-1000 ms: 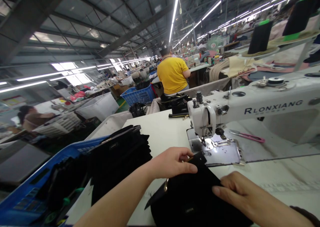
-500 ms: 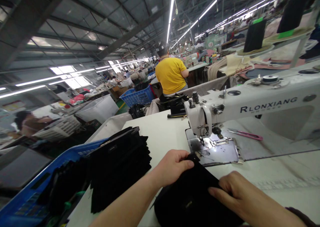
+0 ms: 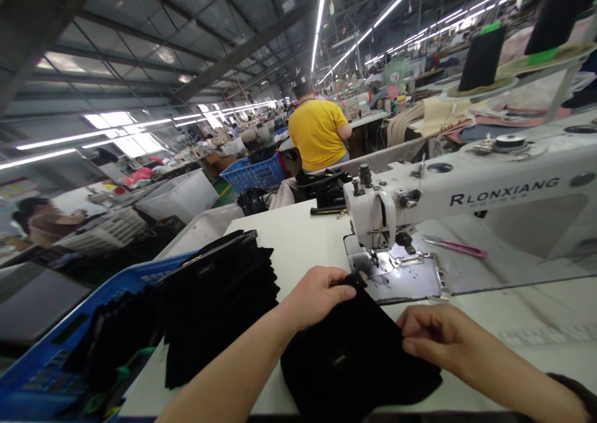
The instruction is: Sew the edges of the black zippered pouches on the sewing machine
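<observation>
A black fabric piece (image 3: pixel 354 354) with a small label lies on the pale table in front of the sewing machine (image 3: pixel 448 193). My left hand (image 3: pixel 321 295) pinches its top corner, close to the machine's metal plate (image 3: pixel 410 281). At the piece's right edge, my right hand (image 3: pixel 429 336) has thumb and fingers pressed together on the fabric. Left of my left hand stands a stack of black pieces (image 3: pixel 219 298).
A blue basket (image 3: pixel 41 348) with black items is at the left. Pink-handled tweezers (image 3: pixel 459 247) lie behind the needle area. Thread cones (image 3: pixel 482 59) stand at the upper right. A person in yellow (image 3: pixel 317 134) sits beyond the table.
The black piece has shifted slightly up and left with my left hand, and lies flatter. My right hand has moved to its right edge, with the fingers more curled.
</observation>
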### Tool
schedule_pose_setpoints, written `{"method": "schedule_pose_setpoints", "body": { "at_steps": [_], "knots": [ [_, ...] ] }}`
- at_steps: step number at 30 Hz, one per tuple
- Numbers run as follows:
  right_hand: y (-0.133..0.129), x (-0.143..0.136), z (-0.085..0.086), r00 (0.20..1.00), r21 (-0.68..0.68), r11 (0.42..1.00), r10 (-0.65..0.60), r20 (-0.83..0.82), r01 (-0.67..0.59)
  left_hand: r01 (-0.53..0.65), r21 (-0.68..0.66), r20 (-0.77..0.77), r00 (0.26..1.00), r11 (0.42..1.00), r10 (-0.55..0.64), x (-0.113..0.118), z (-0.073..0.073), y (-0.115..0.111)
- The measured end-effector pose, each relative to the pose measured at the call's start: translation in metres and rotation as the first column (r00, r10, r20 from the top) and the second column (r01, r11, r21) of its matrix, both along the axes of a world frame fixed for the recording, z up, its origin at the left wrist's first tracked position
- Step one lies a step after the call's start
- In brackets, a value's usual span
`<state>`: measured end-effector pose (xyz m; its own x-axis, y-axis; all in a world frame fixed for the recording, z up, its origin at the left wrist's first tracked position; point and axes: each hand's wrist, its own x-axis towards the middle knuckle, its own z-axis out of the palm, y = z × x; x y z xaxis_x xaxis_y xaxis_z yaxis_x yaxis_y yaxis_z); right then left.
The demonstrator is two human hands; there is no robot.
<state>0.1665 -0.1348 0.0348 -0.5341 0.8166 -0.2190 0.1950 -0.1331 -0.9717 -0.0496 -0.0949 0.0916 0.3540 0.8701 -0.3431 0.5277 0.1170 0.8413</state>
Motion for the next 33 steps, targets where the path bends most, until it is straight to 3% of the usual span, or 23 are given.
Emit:
{"method": "schedule_pose_setpoints", "body": {
  "at_steps": [3,7,11,13,16,19,21,22,23,27,33],
  "knots": [
    [0.000,-0.004,-0.005,0.997,0.027,0.999,-0.032,0.065,0.030,0.003,0.112,-0.112,0.994,0.994,0.010,0.003,-0.006,0.006],
    [0.002,-0.002,-0.013,0.992,0.154,0.986,-0.084,0.091,0.070,0.008,0.130,-0.156,0.988,0.991,0.013,0.008,-0.019,0.019],
    [0.010,0.008,-0.012,0.980,0.271,0.960,0.015,0.197,-0.069,0.029,0.096,-0.197,0.980,0.995,-0.009,0.012,-0.034,0.034],
    [0.017,0.015,-0.010,0.956,0.395,0.896,0.094,0.279,-0.203,0.032,0.067,-0.215,0.976,0.997,-0.016,0.013,-0.040,0.040],
    [0.032,0.022,-0.009,0.889,0.581,0.688,0.228,0.397,-0.436,0.033,0.031,-0.243,0.970,0.999,-0.024,0.015,-0.048,0.045],
    [0.051,0.022,-0.013,0.792,0.715,0.341,0.219,0.570,-0.610,0.036,0.006,-0.276,0.961,0.999,-0.033,0.017,-0.055,0.050],
    [0.061,0.020,-0.016,0.775,0.769,0.106,0.138,0.617,-0.630,0.040,0.009,-0.308,0.951,0.999,-0.036,0.018,-0.060,0.053],
    [0.064,0.019,-0.017,0.780,0.782,0.032,0.106,0.616,-0.622,0.046,0.015,-0.327,0.944,0.999,-0.038,0.019,-0.061,0.055],
    [0.067,0.018,-0.018,0.787,0.790,-0.004,0.083,0.611,-0.613,0.054,0.023,-0.346,0.937,0.998,-0.043,0.020,-0.062,0.057],
    [0.069,0.019,-0.024,0.790,0.792,0.034,0.106,0.604,-0.610,0.112,0.067,-0.435,0.897,0.991,-0.072,0.027,-0.062,0.061],
    [0.065,0.021,-0.028,0.737,0.711,0.192,0.191,0.649,-0.676,0.146,0.141,-0.591,0.806,0.979,-0.035,0.040,-0.057,0.058]
  ]
}}
